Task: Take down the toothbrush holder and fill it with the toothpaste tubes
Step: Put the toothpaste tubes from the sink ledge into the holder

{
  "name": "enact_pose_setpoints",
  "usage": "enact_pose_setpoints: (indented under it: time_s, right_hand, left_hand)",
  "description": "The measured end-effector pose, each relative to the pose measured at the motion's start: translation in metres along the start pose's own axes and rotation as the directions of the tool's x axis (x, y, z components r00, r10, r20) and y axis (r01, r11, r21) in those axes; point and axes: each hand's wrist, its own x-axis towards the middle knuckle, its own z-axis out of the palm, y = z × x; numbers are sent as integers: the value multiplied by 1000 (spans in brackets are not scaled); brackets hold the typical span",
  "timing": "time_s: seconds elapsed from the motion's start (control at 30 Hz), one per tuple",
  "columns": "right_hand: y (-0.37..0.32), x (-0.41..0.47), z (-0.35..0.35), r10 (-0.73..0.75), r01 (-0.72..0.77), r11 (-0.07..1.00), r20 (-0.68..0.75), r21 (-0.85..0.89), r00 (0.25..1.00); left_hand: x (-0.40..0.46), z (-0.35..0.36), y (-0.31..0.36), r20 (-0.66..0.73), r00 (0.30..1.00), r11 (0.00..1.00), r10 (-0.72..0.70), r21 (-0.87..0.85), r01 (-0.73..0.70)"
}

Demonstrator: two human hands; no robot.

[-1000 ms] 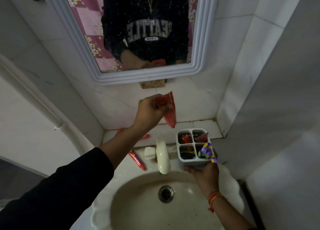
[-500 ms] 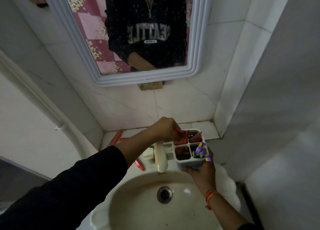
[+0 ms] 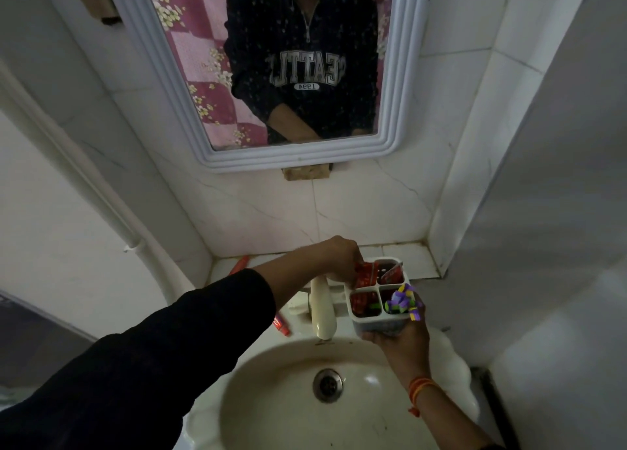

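A person stands at a bathroom sink (image 3: 281, 412), seen from a camera on their head. The right hand (image 3: 398, 339) cups a white toothbrush holder (image 3: 378, 324) from below, fingers wrapped around its base, holding it above the basin just right of the cream tap (image 3: 322, 310). The holder is off the wall and divided into four compartments. The left hand (image 3: 341, 258), reaching from a dark sleeve, pinches a red toothpaste tube (image 3: 364, 275) that stands partway down in the far-left compartment. The near-left and far-right compartments also show red packaging; the near-right one holds something purple, yellow and green (what it is cannot be told).

The step in hand looks to be the filling: one tube is going in. Two more red tubes (image 3: 282, 325) lie on the ledge surface behind the tap, one near the wall and one beside the tap, both partly hidden by the left arm.

The next move probably calls for letting go of this tube once it is seated, then reaching back to the ledge for another, while the right hand keeps the holder level.
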Motion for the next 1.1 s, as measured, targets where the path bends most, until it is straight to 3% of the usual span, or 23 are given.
enact_pose_setpoints:
  time_s: [0.13, 0.2, 0.27, 0.4, 0.5, 0.63, 0.8, 0.87, 1.0, 1.1]
  right_hand:
    - [5, 0, 0, -19, 19, 999, -11, -48, 1000]
    - [7, 0, -3, -16, 16, 999, -17, -36, 1000]
    - [-1, -4, -2, 2, -2, 1000, -5, 17, 1000]
    - [-4, -5, 5, 22, -19, 989, -15, 149, 1000]
    - [4, 3, 8, 73, -71, 968, 3, 242, 997]
    - [10, 7, 7, 62, -66, 985, 31, 159, 998]
    - [12, -2, -1, 124, -122, 990, 15, -76, 992]
    - [15, 2, -2, 83, -83, 996, 9, -37, 996]
    - [9, 0, -1, 25, -25, 999, -19, -24, 1000]
    - [10, 0, -3, 10, -13, 997, -42, -75, 999]
  left_hand:
    - [-10, -21, -31, 11, 999, 922, 42, -387, -34]
    - [-16, -25, -52, -60, 998, 812, -19, -584, -19]
    - [-18, -20, -72, -126, 984, 779, -129, -627, 22]
    - [-9, 14, -112, -159, 954, 950, -255, -223, 217]
    - [-1, 43, -131, -114, 954, 960, -279, -45, 276]
    - [6, 70, -136, -121, 959, 939, -255, 204, 276]
    - [12, 83, -139, -192, 954, 923, -230, 269, 277]
    - [13, 78, -137, -278, 943, 923, -183, 282, 262]
    - [11, 60, -124, -224, 962, 968, -156, 159, 194]
    - [-1, 26, -102, -270, 954, 989, -129, 40, 145]
